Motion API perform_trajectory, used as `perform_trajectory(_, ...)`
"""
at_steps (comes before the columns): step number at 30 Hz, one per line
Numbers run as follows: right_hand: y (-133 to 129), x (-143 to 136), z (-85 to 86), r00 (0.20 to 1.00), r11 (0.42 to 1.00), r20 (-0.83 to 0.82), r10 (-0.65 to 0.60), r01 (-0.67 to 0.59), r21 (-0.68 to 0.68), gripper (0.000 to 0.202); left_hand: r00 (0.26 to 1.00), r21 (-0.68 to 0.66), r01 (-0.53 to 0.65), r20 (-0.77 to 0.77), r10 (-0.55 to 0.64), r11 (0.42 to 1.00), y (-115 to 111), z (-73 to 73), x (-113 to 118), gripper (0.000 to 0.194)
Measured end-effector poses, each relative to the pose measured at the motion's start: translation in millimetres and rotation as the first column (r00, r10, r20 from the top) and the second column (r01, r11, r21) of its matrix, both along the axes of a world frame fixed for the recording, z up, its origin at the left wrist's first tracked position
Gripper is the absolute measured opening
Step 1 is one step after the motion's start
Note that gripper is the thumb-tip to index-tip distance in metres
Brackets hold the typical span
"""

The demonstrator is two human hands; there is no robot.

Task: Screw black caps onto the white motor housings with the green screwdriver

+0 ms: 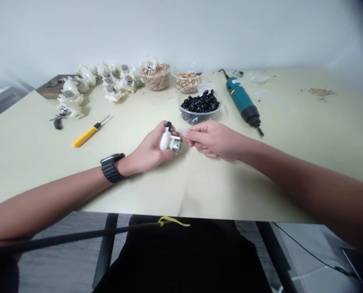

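Observation:
My left hand (152, 148) is wrapped round a small white plastic part (165, 140) with a silver metal piece at its right side. A black piece (169, 125) sits at the top of this part, by my left fingertips. From the right, my right hand (213, 139) pinches a thin metal rod (177, 131), whose far end reaches the black piece. Whether the rod touches it is too small to tell. Behind my hands stands a clear round bowl (222, 101) of black pieces.
Several white plastic assemblies (111, 83) stand at the back left. Nearer lie a yellow-handled screwdriver (85, 136) and a black-handled tool (58, 122). Tubs of beige pieces (156, 78) and orange-brown pieces (187, 81) are at the back. A green power tool (242, 99) lies right.

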State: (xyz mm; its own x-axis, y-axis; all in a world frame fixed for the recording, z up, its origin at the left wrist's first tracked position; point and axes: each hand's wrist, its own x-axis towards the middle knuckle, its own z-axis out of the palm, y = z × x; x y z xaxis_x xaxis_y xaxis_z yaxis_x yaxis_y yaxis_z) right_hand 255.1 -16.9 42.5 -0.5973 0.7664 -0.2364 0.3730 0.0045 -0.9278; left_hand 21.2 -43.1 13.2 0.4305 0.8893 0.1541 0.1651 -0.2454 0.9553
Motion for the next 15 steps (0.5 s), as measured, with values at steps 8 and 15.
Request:
perform_trajectory(8, -10.1, -3.3, -8.3, 0.855, 0.532, 0.471, -0.219, -0.300, 0.792, 0.029, 0.998, -0.056, 0.044, 0.043, -0.041, 0.997, -1.1, 0.0, 0.7, 0.046)
perform_trajectory(15, -11.2, -3.9, 0.6, 0.937, 0.750, 0.348, -0.022, -0.214, 0.625, 0.044, 0.986, 0.084, 0.069, -0.157, -0.055, 0.994, -5.0, 8.7, -0.9, 0.039)
